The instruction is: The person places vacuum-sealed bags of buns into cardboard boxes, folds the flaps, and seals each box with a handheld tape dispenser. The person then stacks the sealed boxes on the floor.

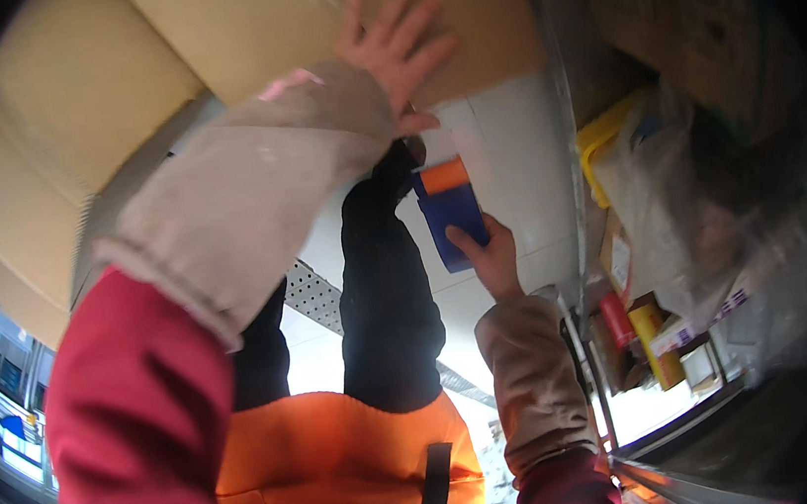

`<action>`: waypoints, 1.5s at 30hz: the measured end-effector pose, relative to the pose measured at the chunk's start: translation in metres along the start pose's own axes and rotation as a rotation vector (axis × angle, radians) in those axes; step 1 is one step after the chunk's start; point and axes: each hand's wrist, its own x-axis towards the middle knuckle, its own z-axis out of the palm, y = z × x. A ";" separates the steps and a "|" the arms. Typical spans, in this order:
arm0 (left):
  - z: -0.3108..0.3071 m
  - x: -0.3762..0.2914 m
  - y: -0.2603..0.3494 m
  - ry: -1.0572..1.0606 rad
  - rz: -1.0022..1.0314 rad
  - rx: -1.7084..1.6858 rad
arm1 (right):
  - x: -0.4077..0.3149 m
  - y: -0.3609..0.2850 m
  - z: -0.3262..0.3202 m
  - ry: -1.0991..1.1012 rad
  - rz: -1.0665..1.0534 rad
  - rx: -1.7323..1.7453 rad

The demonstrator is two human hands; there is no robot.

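My left hand (399, 51) is stretched out with its fingers spread and holds nothing. It is in front of a large brown cardboard carton (251, 30); blur makes it hard to tell whether it touches the carton. Lower and to the right, my right hand (495, 256) grips a flat blue object with an orange end (449, 209). The thumb lies across its lower part, and the orange end points away from me. What exactly this object is cannot be made out. Beige sleeve covers (252, 172) are over both forearms.
More cardboard cartons (24, 198) stand at the left. On the right, past a metal edge (570, 158), are a clear plastic bag (669, 222), a yellow plastic thing (601, 147) and a red cylinder (616, 319). Pale floor (512, 157) shows beneath my legs, with a perforated metal strip (311, 296).
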 end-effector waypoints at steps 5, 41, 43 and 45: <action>0.011 0.001 -0.009 0.033 0.057 0.079 | 0.017 0.001 0.006 0.050 -0.061 -0.114; 0.019 0.075 0.049 -1.071 1.265 1.020 | 0.090 0.174 0.057 0.468 0.093 -0.188; 0.019 0.071 0.071 -1.185 1.214 1.195 | 0.091 0.174 0.057 0.481 0.102 -0.186; 0.029 0.068 0.091 -1.326 1.129 1.386 | 0.092 0.173 0.057 0.496 0.098 -0.192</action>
